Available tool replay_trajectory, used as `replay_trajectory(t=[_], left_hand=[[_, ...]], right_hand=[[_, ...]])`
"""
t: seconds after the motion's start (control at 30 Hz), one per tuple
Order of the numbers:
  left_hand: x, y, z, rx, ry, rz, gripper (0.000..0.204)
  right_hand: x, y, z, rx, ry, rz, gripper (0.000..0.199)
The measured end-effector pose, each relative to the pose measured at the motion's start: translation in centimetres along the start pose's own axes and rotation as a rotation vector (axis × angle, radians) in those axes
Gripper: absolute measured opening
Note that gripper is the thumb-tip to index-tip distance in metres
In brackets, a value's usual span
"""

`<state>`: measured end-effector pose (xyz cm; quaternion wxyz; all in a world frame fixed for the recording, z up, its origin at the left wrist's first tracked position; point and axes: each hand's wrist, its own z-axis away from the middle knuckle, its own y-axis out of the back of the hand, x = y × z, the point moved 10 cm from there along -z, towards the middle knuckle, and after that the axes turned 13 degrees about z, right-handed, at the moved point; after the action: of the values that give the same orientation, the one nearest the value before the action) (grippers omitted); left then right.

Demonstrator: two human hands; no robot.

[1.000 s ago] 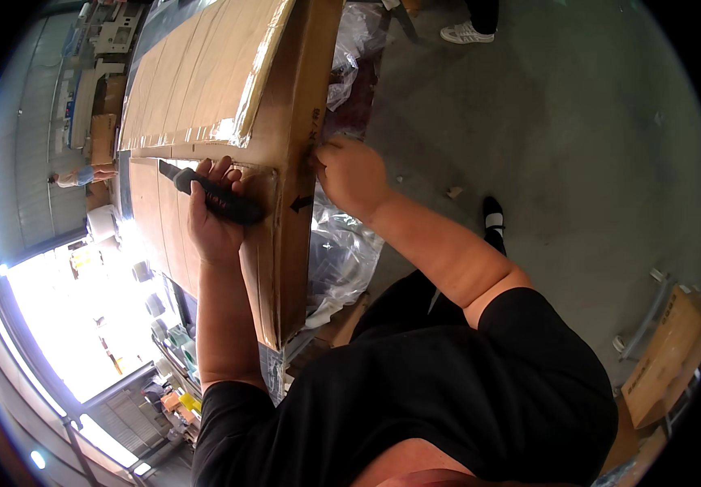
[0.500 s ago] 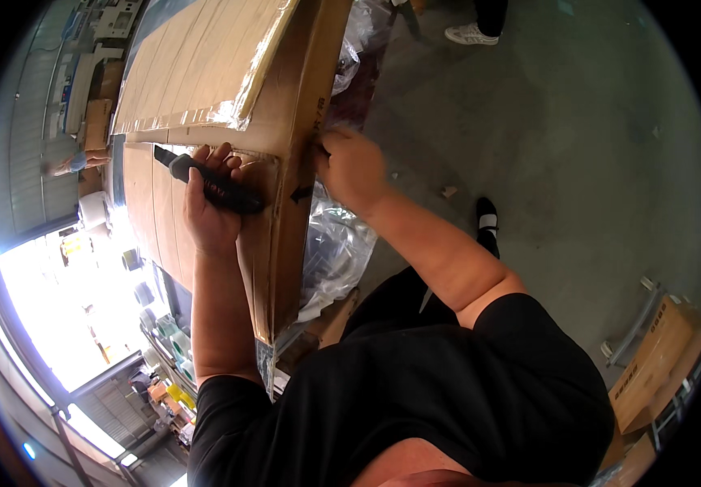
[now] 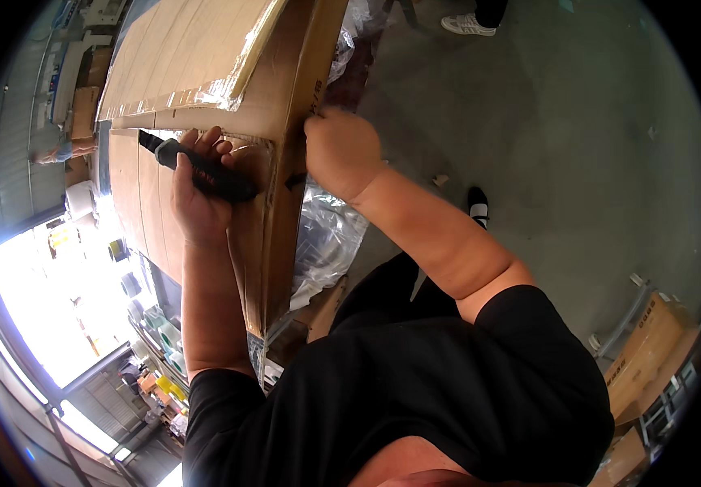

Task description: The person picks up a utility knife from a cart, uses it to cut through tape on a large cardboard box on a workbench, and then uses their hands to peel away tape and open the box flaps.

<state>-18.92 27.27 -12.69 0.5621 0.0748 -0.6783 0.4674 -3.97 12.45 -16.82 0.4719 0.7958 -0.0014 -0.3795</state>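
Note:
A large brown cardboard box (image 3: 279, 122) stands in front of me, its taped top flap (image 3: 184, 61) lifted at the far side. My left hand (image 3: 201, 213) is closed around a black utility knife (image 3: 219, 180) with a grey collar; its dark tip points to the far left, over the near flap (image 3: 143, 195). On the box's right side, my right hand (image 3: 345, 154) is closed, knuckles up, with its fingertips against the long edge. What those fingers pinch, if anything, is hidden.
Clear plastic wrap (image 3: 326, 235) hangs below the box's right side. A person's shoe (image 3: 468, 25) is on the grey floor at the top. More cartons (image 3: 647, 349) lean at the lower right. Shelving and rolls (image 3: 159, 329) stand to the left, beside a bright doorway.
My right hand has moved up along the box edge, away from me, and its fingers have curled in. The left hand keeps its hold on the knife. The whole view has shifted slightly.

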Motion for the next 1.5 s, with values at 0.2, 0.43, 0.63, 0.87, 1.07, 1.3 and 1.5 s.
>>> replay_trajectory(t=[0.2,0.43,0.63,0.87,1.07,1.3,1.5], left_hand=[[0.1,0.0,0.0,0.024,-0.002,-0.004,0.049],[0.1,-0.3,0.0,-0.023,-0.006,0.024,0.050],[0.2,0.2,0.0,0.001,-0.007,0.009,0.051],[0.2,0.2,0.2,0.035,-0.026,-0.012,0.052],[0.2,-0.2,0.1,0.046,-0.045,-0.055,0.051],[0.4,0.1,0.2,0.037,-0.039,-0.025,0.051],[0.2,0.3,0.0,0.031,-0.038,-0.009,0.051]], right_hand=[[0.9,0.2,0.1,0.099,-0.059,-0.057,0.011],[3.0,-0.4,0.7,0.114,-0.052,-0.248,0.013],[1.6,0.2,1.1,0.161,0.021,-0.134,0.006],[-1.2,0.6,1.1,0.175,0.217,0.147,0.010],[0.2,0.6,1.2,0.262,0.168,0.013,0.017],[1.7,0.7,1.0,0.194,0.123,-0.047,0.015],[4.3,0.0,0.4,0.209,0.050,-0.241,0.013]])
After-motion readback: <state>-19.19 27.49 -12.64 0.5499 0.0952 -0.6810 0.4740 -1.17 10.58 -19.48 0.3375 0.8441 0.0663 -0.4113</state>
